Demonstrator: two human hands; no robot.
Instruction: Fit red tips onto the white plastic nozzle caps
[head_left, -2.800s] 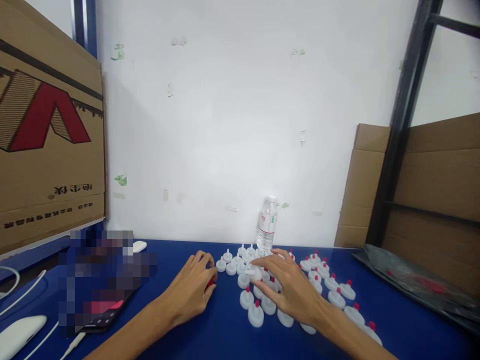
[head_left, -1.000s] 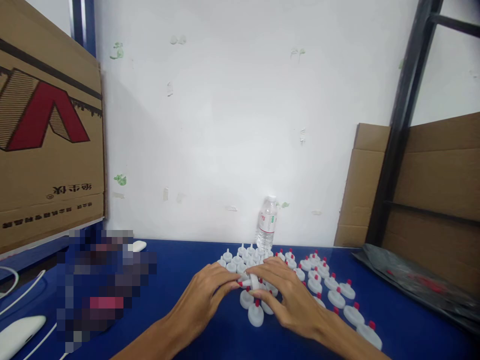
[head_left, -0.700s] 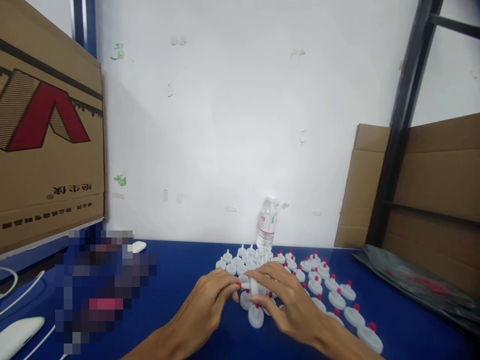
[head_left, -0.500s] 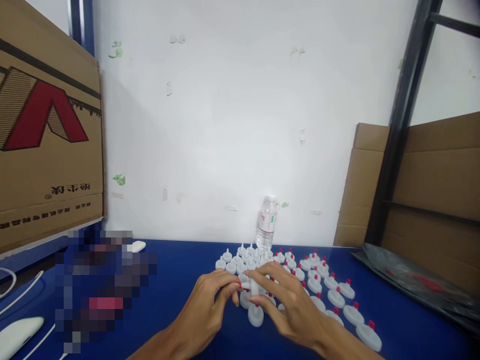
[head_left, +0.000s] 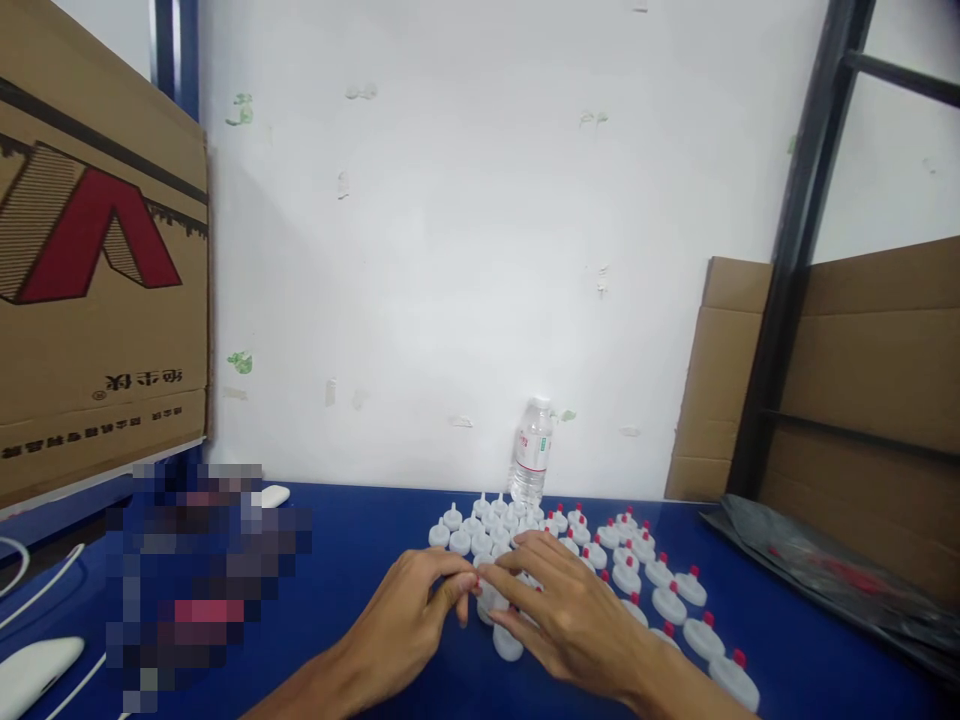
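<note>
Both hands meet low over the blue tabletop (head_left: 360, 560), fingertips together. The left hand (head_left: 409, 625) is curled narrow, thumb and forefinger pinched around a small red tip that barely shows between the fingers. The right hand (head_left: 566, 615) lies flatter, fingers half spread and bent down, and touches a white nozzle cap (head_left: 491, 597) just where the left fingertips end; whether it truly grips that cap I cannot tell, since the fingers cover most of it. Another white cap (head_left: 508, 643) sits on the table just under the right palm. Beyond the hands a cluster of plain white caps (head_left: 469, 525) stands toward the wall, and to the right run rows of red-tipped caps (head_left: 660, 585), all upright on the table. A clear water bottle (head_left: 531, 460) stands behind them against the white wall (head_left: 465, 250). A large cardboard box (head_left: 97, 270) looms on the left, more flattened cardboard (head_left: 862, 370) leans at the right behind a black steel post (head_left: 795, 250), and a dark plastic bag (head_left: 825, 570) lies on the table's right edge. Both forearms come in from below, angled toward each other, wrists low and near the table.
</note>
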